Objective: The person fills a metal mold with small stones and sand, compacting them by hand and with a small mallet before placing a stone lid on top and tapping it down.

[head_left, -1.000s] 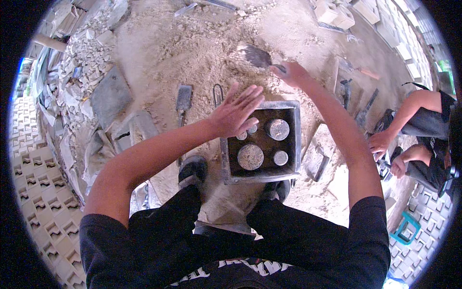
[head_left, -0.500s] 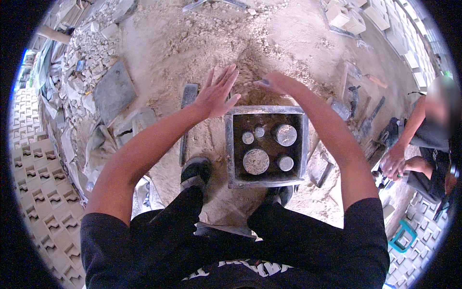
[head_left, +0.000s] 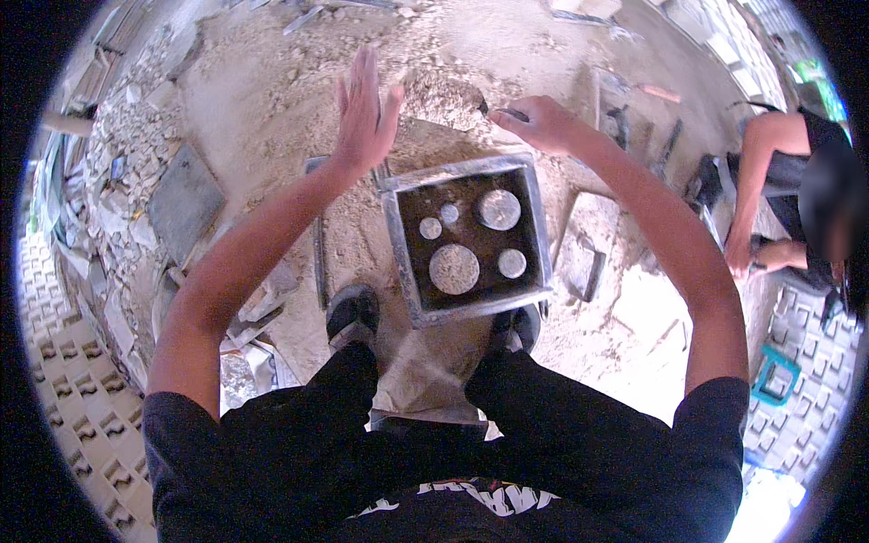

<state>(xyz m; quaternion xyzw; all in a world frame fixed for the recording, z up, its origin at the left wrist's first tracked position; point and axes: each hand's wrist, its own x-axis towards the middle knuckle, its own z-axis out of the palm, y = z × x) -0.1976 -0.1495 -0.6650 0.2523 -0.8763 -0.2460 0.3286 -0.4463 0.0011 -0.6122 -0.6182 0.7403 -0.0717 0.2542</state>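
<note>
Reading left to right, 12 at top of view. Pale stacked blocks (head_left: pixel 83 412) at 8 o'clock; rubble heap (head_left: pixel 113 213) between 9 and 10, dark grey slab (head_left: pixel 184 195) lying flat on its inner side. Narrow dark bar (head_left: pixel 319 258) near centre at 9, running partly under the left forearm; dark shoe (head_left: pixel 353 312) beside its lower end. Left hand (head_left: pixel 365 122) at 11, raised, grip open: fingers extended, thumb apart, nothing held. Square grey box (head_left: pixel 392 235) just off centre towards 12, slightly turned, on the dusty ground ahead of the feet. Inside it, five round grey pieces (head_left: pixel 454 269), set apart on a dark base: largest near the box's 7 o'clock, next largest near 1 to 2, small ones near 4, 9 to 10 and 11. Right hand (head_left: pixel 543 125) at 1, just beyond the box, grip closed round a dark handle (head_left: pixel 514 115); tool's far end unclear against lumpy soil (head_left: pixel 439 95). Pale block (head_left: pixel 579 217) towards 3, dark-handled tool (head_left: pixel 593 271) lying on it. Orange handle (head_left: pixel 658 92) near 2. Co-worker's arm (head_left: pixel 751 167) between 2 and 3. Turquoise frame (head_left: pixel 792 376) between 3 and 4.
</note>
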